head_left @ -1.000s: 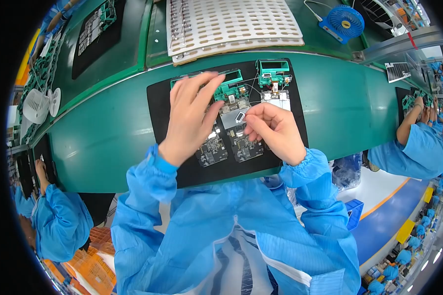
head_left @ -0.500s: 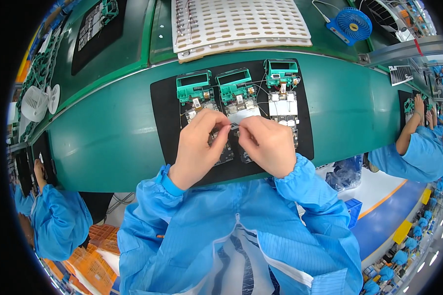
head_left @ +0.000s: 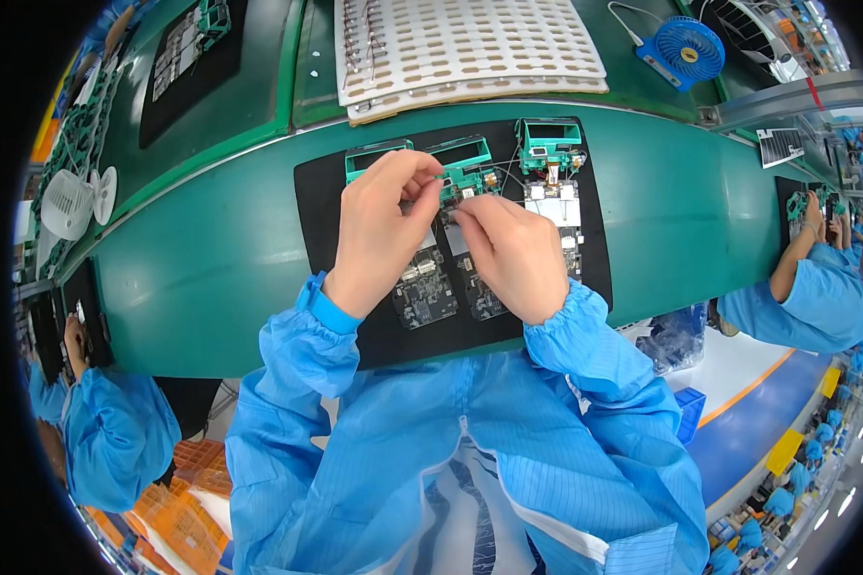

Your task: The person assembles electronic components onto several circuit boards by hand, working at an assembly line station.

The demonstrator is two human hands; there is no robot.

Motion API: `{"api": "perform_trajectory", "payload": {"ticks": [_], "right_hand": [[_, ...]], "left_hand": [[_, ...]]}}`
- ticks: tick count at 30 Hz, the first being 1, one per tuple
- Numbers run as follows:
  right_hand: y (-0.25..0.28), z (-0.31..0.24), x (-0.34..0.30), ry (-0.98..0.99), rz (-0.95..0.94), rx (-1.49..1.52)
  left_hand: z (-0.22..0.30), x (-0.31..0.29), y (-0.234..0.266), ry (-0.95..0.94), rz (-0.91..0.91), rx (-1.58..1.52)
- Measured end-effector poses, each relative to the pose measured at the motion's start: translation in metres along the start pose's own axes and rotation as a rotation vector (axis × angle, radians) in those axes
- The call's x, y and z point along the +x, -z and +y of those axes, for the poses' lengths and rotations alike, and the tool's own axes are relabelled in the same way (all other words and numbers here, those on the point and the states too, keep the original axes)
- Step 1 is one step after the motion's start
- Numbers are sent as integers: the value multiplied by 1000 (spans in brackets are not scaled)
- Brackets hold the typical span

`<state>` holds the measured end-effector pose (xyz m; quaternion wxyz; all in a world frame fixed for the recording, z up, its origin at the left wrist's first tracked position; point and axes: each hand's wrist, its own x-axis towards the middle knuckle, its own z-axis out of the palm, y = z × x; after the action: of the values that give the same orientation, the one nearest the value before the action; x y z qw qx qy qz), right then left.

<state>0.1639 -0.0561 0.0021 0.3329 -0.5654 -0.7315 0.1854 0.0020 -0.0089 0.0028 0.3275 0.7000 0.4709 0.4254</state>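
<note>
Three circuit boards with green plastic frames lie side by side on a black mat (head_left: 593,273). My left hand (head_left: 379,225) is closed in a pinch beside the middle green frame (head_left: 468,153), covering much of the left frame (head_left: 366,161) and the upper left circuit board (head_left: 424,295). Over the middle circuit board (head_left: 482,295), just below its frame, the fingertips of my right hand (head_left: 516,251) are pinched together. What either hand grips is too small to make out. The right-hand circuit board (head_left: 552,213) and its green frame (head_left: 548,144) lie untouched, thin wires beside them.
Beyond the mat, a white slotted tray (head_left: 479,57) rests on the raised back bench. A blue fan (head_left: 683,53) stands at back right, a white fan (head_left: 69,203) at far left. Co-workers in blue sit at left (head_left: 120,436) and right (head_left: 801,302).
Both hands have moved away from me, the left one farther, up to the middle green frame. They have drawn apart, and the lower ends of the left and middle boards now show.
</note>
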Motion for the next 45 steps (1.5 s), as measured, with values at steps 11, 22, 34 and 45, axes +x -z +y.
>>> {"api": "perform_trajectory", "payload": {"ticks": [11,22,34,45], "right_hand": [[3,11,1,-70,-15,98],[22,0,-2,-583,-232,856],[-29,-38,9,-311,-129,769],[-69,-38,26,66,33,176]], "left_hand": [[-7,1,0,-323,-80,319],[0,-11,17,-484,-147,609],[-9,-46,64,342,-98,-540],[-35,-14,70,-59,49,111]]}}
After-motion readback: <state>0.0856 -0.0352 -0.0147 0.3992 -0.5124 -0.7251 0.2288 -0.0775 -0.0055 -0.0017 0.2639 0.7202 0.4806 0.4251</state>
